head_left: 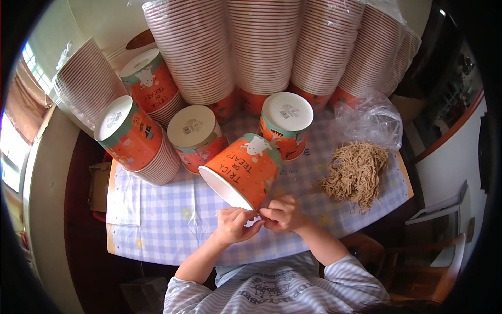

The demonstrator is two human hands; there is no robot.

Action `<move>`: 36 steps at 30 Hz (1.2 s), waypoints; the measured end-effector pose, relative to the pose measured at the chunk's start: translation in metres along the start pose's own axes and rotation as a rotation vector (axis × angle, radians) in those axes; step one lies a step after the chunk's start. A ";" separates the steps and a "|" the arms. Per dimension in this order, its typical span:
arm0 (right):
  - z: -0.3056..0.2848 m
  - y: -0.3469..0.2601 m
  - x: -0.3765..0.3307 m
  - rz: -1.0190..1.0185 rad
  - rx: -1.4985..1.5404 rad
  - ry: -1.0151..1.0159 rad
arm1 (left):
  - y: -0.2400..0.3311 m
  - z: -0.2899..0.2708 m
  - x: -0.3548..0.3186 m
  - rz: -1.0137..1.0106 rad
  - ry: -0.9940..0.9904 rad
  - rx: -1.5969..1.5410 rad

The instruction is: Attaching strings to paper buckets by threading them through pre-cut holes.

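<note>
An orange paper bucket (246, 168) with a green band and a white rim lies tilted in front of me, its opening toward my lower left. My left hand (235, 224) is closed, its fingertips pinching at the near edge of the rim. Right beside it my right hand (282, 213) is closed too, its fingertips almost meeting the left ones at the same spot. Whatever the right fingers pinch is too small to make out. Another orange bucket (285, 125) stands upside down just behind the tilted one.
A heap of tan cords (355, 175) lies at the right, before a crumpled clear plastic bag (371, 120). Tall nested stacks of buckets (259, 47) line the back. More upside-down buckets (196, 131) stand at the left. A checked cloth (172, 220) covers the table.
</note>
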State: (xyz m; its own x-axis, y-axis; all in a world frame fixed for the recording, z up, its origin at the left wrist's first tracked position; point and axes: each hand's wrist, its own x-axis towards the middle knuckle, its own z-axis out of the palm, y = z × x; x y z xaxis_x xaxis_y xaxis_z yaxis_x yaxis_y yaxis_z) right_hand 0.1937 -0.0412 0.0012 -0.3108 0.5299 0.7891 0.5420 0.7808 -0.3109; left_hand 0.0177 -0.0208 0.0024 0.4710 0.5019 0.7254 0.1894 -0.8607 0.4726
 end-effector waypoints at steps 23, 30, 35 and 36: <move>0.007 0.000 -0.002 -0.006 -0.023 0.015 | -0.001 -0.003 0.002 -0.168 0.011 -0.003; 0.007 -0.002 -0.001 0.044 0.080 0.038 | -0.002 -0.002 0.001 -0.152 0.011 0.012; 0.010 -0.001 -0.006 0.062 0.084 0.052 | -0.003 -0.001 0.002 -0.128 0.032 0.019; 0.009 -0.001 -0.004 0.061 0.085 0.051 | -0.004 -0.002 0.002 -0.096 0.024 0.041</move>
State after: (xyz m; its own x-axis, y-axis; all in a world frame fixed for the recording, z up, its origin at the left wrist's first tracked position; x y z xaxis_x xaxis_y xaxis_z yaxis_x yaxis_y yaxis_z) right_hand 0.1872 -0.0416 -0.0067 -0.2380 0.5616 0.7925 0.4898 0.7740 -0.4014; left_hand 0.0161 -0.0165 0.0027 0.4278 0.5841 0.6898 0.2683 -0.8108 0.5202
